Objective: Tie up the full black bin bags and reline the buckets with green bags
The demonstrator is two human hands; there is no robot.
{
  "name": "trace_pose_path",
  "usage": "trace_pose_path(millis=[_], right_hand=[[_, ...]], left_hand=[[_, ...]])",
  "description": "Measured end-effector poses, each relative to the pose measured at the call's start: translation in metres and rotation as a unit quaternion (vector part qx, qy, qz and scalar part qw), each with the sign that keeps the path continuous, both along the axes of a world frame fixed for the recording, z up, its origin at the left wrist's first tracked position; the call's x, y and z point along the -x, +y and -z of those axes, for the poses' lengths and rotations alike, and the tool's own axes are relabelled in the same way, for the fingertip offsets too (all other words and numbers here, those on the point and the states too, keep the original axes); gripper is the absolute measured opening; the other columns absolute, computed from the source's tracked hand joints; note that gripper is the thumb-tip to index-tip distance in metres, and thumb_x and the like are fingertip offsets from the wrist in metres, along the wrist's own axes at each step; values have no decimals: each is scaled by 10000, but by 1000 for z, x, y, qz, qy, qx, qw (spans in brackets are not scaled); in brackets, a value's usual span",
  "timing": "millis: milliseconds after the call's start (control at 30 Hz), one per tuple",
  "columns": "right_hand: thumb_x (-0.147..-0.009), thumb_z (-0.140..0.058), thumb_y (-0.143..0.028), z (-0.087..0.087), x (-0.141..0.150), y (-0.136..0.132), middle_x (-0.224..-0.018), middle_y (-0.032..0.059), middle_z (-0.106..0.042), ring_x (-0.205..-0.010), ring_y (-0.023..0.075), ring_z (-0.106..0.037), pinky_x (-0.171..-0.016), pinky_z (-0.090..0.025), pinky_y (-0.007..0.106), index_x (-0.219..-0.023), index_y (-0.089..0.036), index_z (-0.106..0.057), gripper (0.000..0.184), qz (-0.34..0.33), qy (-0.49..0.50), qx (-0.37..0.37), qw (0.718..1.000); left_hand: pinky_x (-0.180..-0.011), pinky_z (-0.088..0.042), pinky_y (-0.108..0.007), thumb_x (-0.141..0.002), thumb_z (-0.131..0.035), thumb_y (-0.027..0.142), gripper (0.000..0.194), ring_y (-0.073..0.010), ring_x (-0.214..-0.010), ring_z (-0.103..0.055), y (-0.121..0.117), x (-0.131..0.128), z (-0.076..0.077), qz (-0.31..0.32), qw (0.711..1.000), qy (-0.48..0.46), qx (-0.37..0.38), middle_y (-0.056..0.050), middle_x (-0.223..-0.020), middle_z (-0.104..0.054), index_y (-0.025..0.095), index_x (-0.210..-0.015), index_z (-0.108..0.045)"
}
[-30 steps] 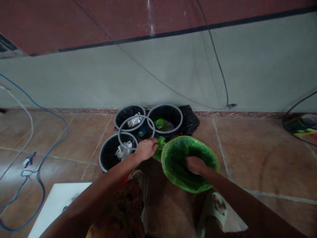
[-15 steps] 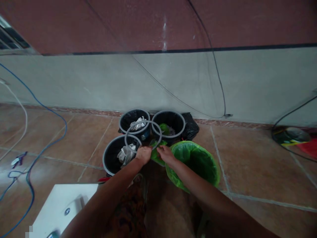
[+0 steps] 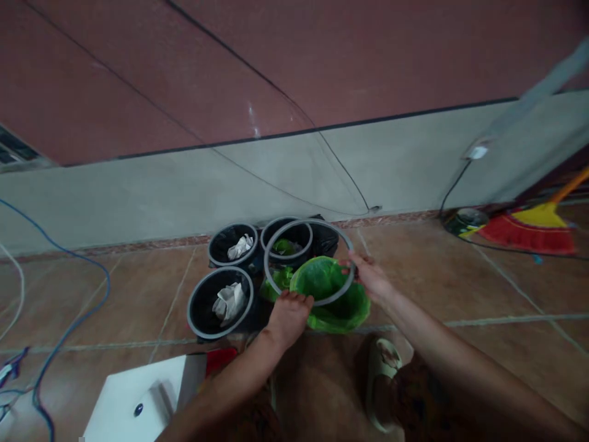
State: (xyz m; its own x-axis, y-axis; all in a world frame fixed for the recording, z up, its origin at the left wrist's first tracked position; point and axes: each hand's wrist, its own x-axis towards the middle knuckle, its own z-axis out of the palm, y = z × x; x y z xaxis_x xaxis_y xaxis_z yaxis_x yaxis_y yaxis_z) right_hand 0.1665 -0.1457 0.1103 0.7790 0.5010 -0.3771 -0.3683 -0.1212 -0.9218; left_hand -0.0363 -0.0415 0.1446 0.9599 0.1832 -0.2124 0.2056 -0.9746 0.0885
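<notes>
Tiled floor (image 3: 442, 282), two hands (image 3: 291, 314) (image 3: 373, 277) holding one ring (image 3: 266, 261), four bins (image 3: 201, 309)

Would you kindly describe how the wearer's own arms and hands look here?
The left hand and right hand are both ungloved, with slender forearms leading down to the bottom of the picture. No sleeve, watch or bracelet shows on either wrist or forearm. Any rings or fine markings are too small and blurred to tell.
</notes>
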Motion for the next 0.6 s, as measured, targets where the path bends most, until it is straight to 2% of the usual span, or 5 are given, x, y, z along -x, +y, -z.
trace_pose_path(millis=[133,300,400,500,600], right_hand=[[-803,-701,-286,1,-20,-45,-576,-21,-622,-436,84,-494,-424,-378,186,-776,-186,-571,166,59,-62,42,995],[-843,-635,-307,22,-25,-71,-502,-39,-519,-423,84,-455,-407,-342,195,-682,-214,-506,226,80,-10,75,994],[-850,-619,-327,30,-22,-59,-506,-45,-509,-422,76,-437,-413,-326,195,-678,-209,-502,239,51,-17,71,996],[-834,-643,-380,31,-20,-38,-535,-50,-530,-438,79,-451,-431,-333,196,-730,-202,-526,237,3,-19,36,999],[-856,-604,-470,36,-28,-26,-642,-4,-628,-527,110,-550,-499,-417,211,-838,-189,-596,282,-38,-8,8,999]], left_hand=[[-1136,-333,-528,-897,-494,83,321,-247,-1066,-641,-29,-11,14,33,990,-99,95,-76,-1058,-731,203,-1129,-681],[-1168,-320,-491,-733,-614,72,603,-281,-1365,-458,-15,-15,39,-149,905,-307,252,-104,-1471,-520,220,-1316,-592],[-1064,-442,-418,-714,-647,138,550,-272,-1316,-513,11,-21,46,-341,760,-391,390,-106,-1410,-557,215,-1256,-600],[-728,-548,-315,-784,-656,290,330,-194,-877,-686,36,-31,48,-504,570,-340,552,-81,-1081,-683,188,-1096,-621],[-446,-371,-183,-736,-736,248,218,-50,-442,-460,56,-37,49,-549,494,-286,610,28,-672,-589,144,-885,-615]])
